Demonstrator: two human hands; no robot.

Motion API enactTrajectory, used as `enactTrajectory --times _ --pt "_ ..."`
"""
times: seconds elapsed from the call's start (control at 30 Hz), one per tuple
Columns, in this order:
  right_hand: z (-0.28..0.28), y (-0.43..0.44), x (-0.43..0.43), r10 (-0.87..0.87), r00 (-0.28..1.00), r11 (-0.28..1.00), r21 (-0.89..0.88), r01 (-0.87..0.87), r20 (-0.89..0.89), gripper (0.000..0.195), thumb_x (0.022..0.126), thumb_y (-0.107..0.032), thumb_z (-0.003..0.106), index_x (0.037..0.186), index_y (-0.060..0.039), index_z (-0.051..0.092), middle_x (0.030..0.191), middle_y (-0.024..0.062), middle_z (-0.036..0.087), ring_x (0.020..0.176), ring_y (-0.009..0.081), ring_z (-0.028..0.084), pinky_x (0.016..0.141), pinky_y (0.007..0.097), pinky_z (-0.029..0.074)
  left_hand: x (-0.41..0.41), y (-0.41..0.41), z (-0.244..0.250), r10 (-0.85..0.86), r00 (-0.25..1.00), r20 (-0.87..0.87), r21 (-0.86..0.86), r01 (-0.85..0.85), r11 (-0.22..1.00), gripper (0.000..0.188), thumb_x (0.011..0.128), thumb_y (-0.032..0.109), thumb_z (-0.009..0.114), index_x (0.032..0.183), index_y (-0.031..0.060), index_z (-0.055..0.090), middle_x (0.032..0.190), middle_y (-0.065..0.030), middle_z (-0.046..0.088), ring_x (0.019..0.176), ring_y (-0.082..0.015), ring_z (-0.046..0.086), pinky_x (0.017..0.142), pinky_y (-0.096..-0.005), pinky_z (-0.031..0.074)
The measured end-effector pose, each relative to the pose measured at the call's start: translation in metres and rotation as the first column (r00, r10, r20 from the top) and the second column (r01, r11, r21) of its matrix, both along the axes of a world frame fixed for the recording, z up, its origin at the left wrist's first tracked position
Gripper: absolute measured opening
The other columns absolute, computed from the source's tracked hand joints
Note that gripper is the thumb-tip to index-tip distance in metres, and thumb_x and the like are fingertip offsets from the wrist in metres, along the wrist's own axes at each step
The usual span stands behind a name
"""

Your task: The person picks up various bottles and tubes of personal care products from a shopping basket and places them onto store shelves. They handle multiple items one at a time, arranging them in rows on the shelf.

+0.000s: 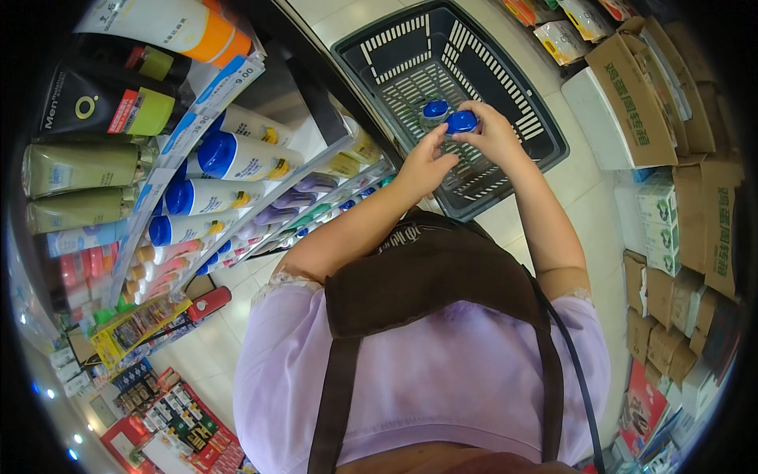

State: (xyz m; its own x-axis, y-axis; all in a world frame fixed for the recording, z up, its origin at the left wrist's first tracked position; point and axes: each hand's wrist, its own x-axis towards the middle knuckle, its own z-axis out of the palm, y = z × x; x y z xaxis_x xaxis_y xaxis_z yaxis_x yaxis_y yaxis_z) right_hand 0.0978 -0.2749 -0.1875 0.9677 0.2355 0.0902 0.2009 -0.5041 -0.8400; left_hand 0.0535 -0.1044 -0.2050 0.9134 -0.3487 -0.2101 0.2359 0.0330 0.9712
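Over a dark plastic shopping basket [468, 198], my right hand [491, 130] grips a bottle with a glossy blue cap [461, 122]. The fingertips of my left hand [427, 163] touch the near left side of that cap, with the thumb apart from it. Most of this bottle's body is hidden below the cap. Just left of it, a second blue-capped clear bottle [435, 109] stands inside the basket. The slatted basket floor shows around both.
Shelves at the left hold white bottles with blue caps [254, 155], green tubes [83, 169] and a black tube [106, 106] above price strips. Cardboard boxes [630, 101] and a white box [586, 118] stand at the right. Bagged goods [562, 42] lie at the upper right.
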Motion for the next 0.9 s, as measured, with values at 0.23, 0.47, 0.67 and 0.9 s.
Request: enactTrajectory --times 0.23,0.47,0.67,0.9 --pt "-0.050 -0.006 0.011 0.022 1.000 0.972 -0.233 -0.022 0.000 0.044 0.060 -0.008 0.076 0.100 -0.0090 0.057 0.096 0.0116 0.059 0.087 0.0299 0.059 0.075 0.0354 0.047 0.019 -0.020 -0.008 -0.011 0.922 -0.388 -0.063 -0.015 0.998 0.051 0.076 0.017 0.056 0.125 0.0087 0.044 0.112 -0.0020 0.050 0.106 -0.0131 0.041 0.091 -0.0310 0.030" --pt "-0.084 -0.003 0.020 0.011 1.000 0.940 -0.342 -0.017 -0.020 0.042 0.063 -0.009 0.073 0.102 -0.0111 0.056 0.098 0.0130 0.059 0.091 0.0326 0.058 0.076 0.0385 0.047 0.032 -0.036 -0.027 0.036 0.855 -0.518 -0.007 -0.046 0.999 0.041 0.073 0.025 0.057 0.112 0.0147 0.051 0.104 0.0014 0.049 0.099 -0.0117 0.038 0.086 -0.0318 0.026" --pt "-0.100 -0.003 0.025 0.048 0.998 0.925 -0.376 -0.059 -0.038 0.033 0.068 -0.010 0.066 0.099 -0.0089 0.056 0.097 0.0162 0.059 0.090 0.0352 0.057 0.074 0.0404 0.046 0.037 -0.043 -0.028 0.070 0.862 -0.503 0.092 -0.028 0.995 0.035 0.073 0.026 0.057 0.105 0.0120 0.052 0.095 -0.0027 0.048 0.086 -0.0134 0.037 0.077 -0.0308 0.029" --pt "-0.115 0.003 0.028 0.068 0.993 0.905 -0.414 -0.102 -0.096 0.031 0.070 -0.013 0.062 0.099 -0.0090 0.054 0.096 0.0166 0.059 0.090 0.0359 0.057 0.074 0.0412 0.046 0.043 -0.044 -0.043 0.064 0.865 -0.498 0.109 -0.011 0.994 0.030 0.074 0.026 0.056 0.098 0.0089 0.052 0.081 -0.0033 0.046 0.068 -0.0135 0.036 0.060 -0.0288 0.028"
